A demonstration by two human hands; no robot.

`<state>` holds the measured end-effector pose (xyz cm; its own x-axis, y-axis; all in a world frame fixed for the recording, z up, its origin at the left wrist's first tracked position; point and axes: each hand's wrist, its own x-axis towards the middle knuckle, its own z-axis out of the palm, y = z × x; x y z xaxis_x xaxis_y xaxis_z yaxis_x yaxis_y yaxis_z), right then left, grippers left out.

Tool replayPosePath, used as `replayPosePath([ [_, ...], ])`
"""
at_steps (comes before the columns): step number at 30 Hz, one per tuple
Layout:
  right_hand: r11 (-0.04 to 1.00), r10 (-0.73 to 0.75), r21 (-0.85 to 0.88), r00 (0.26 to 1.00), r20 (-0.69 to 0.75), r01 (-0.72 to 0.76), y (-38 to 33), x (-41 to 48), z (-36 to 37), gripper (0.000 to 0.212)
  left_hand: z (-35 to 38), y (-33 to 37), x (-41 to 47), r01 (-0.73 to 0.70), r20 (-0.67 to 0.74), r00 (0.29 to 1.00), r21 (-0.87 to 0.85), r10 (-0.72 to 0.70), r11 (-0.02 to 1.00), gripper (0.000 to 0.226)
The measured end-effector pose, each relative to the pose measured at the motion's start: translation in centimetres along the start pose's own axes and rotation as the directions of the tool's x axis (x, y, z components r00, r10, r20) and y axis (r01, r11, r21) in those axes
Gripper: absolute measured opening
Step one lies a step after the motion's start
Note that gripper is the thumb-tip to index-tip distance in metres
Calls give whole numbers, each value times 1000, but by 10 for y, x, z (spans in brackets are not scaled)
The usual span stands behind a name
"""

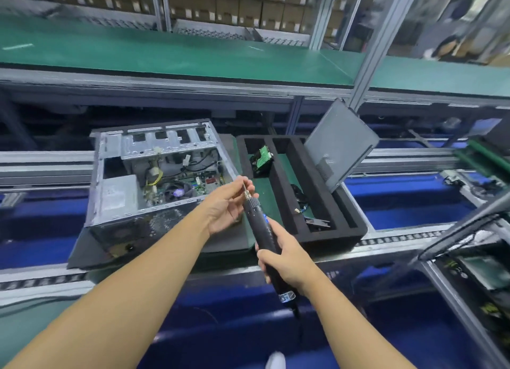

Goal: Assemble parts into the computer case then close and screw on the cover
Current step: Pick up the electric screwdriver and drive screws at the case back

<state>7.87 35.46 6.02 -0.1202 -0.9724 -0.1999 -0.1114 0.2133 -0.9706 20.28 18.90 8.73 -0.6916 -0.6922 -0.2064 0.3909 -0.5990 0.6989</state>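
Both hands on the electric screwdriver [265, 230], mid-air in front of the open case.

R hand [284, 261] wrapped tight round the black body, tip aimed at 11 o'clock; L hand [229, 203] pinches the bit w/ fingertips [249, 185], pressed together at the metal tip. Computer case [154, 175] lies at 10 o'clock, cover off, board & fan showing. Foam tray [331, 230] at 1 o'clock holds a hard drive [262, 159]; side cover [340, 145] leans tilted on its far R edge.
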Motion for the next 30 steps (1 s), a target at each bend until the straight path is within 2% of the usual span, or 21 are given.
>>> replayPosePath([
  [3, 999, -21, 28, 1000, 22, 20, 2, -5, 43, 75, -19, 13, -33, -19, -63, 998, 49, 22, 999, 27],
  [5, 998, -41, 58, 998, 45, 39, 4, -5, 73, 78, -37, 21, -56, 11, -131, 991, 122, 6, 992, 24],
  [8, 997, -47, 72, 995, 84, 41, 11, -5, 115, 89, -69, 46, -89, 117, -182, 982, 370, -51, 922, 26],
  [10, 998, -46, 55, 993, 106, 40, 20, -6, 140, 95, -90, 74, -108, 145, -222, 975, 546, -24, 825, 35],
  [11, 998, -45, 41, 992, 117, 41, 26, -7, 152, 97, -101, 90, -117, 148, -248, 968, 658, 26, 738, 38],
  [12, 999, -35, 28, 991, 128, 32, 33, -7, 163, 98, -111, 105, -126, 153, -269, 957, 785, 108, 600, 39],
  [13, 1000, -17, 18, 990, 142, 15, 41, -8, 174, 99, -122, 119, -132, 167, -273, 938, 895, 214, 413, 39],
  [15, 999, 34, -1, 983, 178, -35, 53, -9, 194, 100, -143, 140, -140, 218, -215, 904, 975, 369, 36, 37],
  [17, 995, 96, -30, 970, 224, -92, 62, -9, 210, 99, -162, 147, -140, 258, -181, 939, 933, 293, -250, 49],
  [18, 992, 123, -46, 962, 244, -115, 66, -8, 217, 99, -171, 145, -139, 271, -208, 955, 901, 212, -339, 63],
  [20, 985, 168, -76, 947, 275, -153, 72, -5, 227, 99, -187, 133, -136, 292, -263, 956, 869, 127, -399, 81],
  [24, 975, 214, -131, 927, 309, -181, 78, 6, 244, 101, -220, 113, -131, 213, -127, 957, 919, 263, -331, 68],
  [30, 970, 235, -141, 918, 320, -199, 90, 25, 271, 101, -247, 124, -129, 129, 16, 965, 841, 262, -525, 66],
])
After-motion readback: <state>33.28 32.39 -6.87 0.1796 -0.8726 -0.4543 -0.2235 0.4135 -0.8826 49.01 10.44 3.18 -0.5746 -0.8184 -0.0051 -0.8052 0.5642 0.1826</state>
